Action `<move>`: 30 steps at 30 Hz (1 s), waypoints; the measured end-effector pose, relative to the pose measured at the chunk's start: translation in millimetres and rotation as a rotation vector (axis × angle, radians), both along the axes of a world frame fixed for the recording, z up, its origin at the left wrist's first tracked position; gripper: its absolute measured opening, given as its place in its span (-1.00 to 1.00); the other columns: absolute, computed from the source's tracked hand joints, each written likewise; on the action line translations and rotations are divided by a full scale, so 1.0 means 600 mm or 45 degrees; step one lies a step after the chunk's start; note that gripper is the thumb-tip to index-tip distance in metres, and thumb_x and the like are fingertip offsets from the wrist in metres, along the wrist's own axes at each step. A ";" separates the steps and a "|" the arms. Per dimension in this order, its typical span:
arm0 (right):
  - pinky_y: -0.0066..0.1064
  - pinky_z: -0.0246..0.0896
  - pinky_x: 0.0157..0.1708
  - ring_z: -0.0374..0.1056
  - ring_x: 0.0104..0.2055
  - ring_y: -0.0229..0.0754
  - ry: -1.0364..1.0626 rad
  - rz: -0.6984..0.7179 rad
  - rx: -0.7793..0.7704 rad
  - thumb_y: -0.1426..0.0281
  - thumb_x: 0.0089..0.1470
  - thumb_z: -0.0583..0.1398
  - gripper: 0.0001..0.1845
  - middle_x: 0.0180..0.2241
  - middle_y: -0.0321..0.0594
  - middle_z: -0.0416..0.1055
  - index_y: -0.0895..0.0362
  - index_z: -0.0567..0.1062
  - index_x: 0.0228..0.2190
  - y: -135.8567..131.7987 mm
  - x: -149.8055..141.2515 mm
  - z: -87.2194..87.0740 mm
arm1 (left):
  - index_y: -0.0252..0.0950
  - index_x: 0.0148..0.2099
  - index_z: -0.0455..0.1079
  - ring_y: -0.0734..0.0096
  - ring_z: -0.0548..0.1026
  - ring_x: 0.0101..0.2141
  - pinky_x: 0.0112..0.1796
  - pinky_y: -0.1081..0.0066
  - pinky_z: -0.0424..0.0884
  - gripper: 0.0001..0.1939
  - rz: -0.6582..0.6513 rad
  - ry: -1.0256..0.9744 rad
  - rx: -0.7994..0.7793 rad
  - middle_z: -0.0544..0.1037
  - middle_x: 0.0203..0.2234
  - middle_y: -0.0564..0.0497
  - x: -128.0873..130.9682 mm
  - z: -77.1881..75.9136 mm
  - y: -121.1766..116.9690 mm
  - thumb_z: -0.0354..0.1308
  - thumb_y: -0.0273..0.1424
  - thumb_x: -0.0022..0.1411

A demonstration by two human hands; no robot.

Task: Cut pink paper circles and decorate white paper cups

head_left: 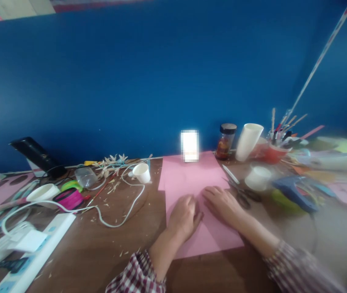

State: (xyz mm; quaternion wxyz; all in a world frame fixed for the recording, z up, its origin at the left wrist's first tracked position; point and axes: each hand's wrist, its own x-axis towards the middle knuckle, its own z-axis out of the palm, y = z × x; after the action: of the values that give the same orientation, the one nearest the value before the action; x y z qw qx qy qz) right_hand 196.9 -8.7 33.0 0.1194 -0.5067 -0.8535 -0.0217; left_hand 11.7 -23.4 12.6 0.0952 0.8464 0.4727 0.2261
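Two overlapping sheets of pink paper [213, 242] lie on the brown table before me. My left hand [185, 217] rests on the nearer sheet with its fingers curled in; whatever they may hold is hidden. Just to its right, my right hand [222, 203] lies flat on the same sheet, fingers stretched forward and palm down. Close to the right hand are a pair of scissors [243, 198] and a white pen-like stick [231, 174]. A bright, blurred-out upright rectangle [191, 147] stands at the paper's far edge.
Leftward are a white power strip [40, 254], a white cable [112, 224], tape rolls [69, 198] and a paper cup [141, 173]. On the right stand a dark-lidded jar [226, 142], a white cup [249, 141] and a blurred blue glue gun [295, 191]. A blue wall [149, 81] rises behind.
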 end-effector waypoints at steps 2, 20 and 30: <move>-0.28 0.20 -0.11 0.28 -0.05 -0.08 0.041 0.005 0.013 0.42 0.18 0.08 -0.73 -0.07 -0.10 0.40 0.12 0.42 -0.07 0.002 0.001 -0.011 | -0.35 0.01 0.30 0.10 0.32 0.06 0.06 0.12 0.30 -0.67 -0.010 0.007 -0.003 0.41 -0.03 -0.21 -0.001 0.000 0.000 0.09 -0.37 0.19; -0.26 0.19 -0.23 0.29 -0.15 0.03 0.070 -0.236 0.074 0.27 0.16 0.10 -0.73 -0.16 -0.02 0.41 0.16 0.46 -0.19 0.007 0.029 -0.023 | -0.36 0.05 0.32 0.10 0.33 0.04 0.05 0.11 0.29 -0.61 0.081 0.088 0.073 0.42 -0.02 -0.20 -0.001 -0.002 -0.002 0.03 -0.25 0.25; -0.28 0.17 -0.17 0.31 -0.14 -0.04 0.123 -0.084 0.052 0.29 0.14 0.13 -0.72 -0.13 -0.09 0.42 0.12 0.45 -0.13 0.009 0.022 -0.029 | -0.33 0.12 0.23 0.13 0.34 0.03 0.04 0.12 0.31 -0.56 0.076 0.005 0.072 0.41 0.00 -0.18 0.004 -0.008 -0.003 0.08 -0.30 0.21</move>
State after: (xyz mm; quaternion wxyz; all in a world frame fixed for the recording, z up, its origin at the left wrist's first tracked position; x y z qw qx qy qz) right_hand 210.1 -3.6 15.9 0.1699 -0.5326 -0.8289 -0.0185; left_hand 14.1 -25.2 7.6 0.0636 0.8347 0.4912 0.2406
